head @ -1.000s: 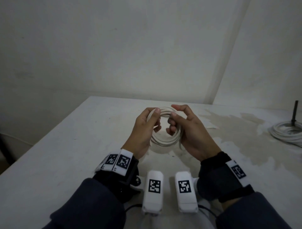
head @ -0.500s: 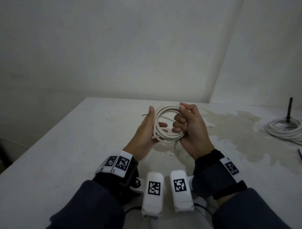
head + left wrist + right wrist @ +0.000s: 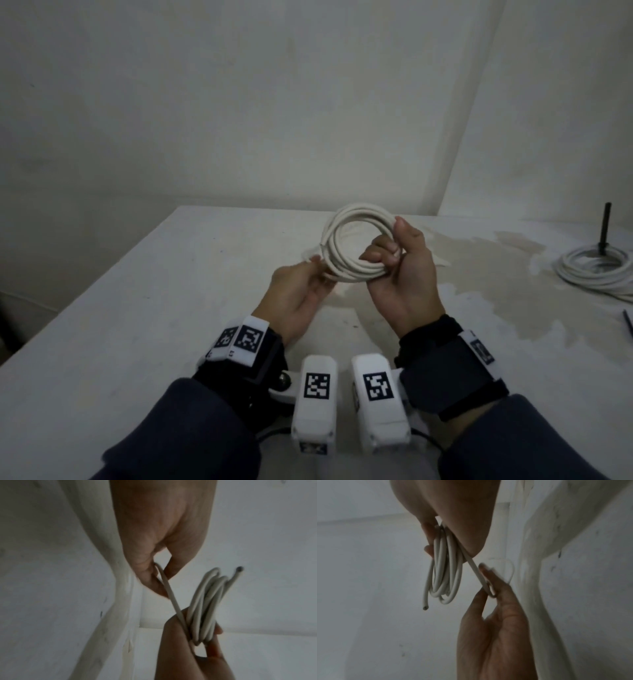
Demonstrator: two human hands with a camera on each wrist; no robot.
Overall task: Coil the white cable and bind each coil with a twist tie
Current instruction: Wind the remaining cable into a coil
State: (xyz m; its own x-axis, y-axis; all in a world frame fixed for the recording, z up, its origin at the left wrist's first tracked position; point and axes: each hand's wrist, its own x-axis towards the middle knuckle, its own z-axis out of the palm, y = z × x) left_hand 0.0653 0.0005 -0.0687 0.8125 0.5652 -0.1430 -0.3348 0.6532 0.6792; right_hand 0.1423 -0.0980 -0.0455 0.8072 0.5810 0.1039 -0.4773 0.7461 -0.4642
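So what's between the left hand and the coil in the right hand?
One straight run of white cable spans the gap from the left hand to the coil gripped by the right hand; left wrist view shows it best.

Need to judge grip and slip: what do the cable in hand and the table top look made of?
The white cable: seemingly a smooth plastic jacket, faintly glossy; it bends into even round loops, and its cut end shows a dark core, perhaps metal. The table: a hard, matt whitish top, possibly painted or laminated; stained patches and specks show, no grain. Exact material stays uncertain.
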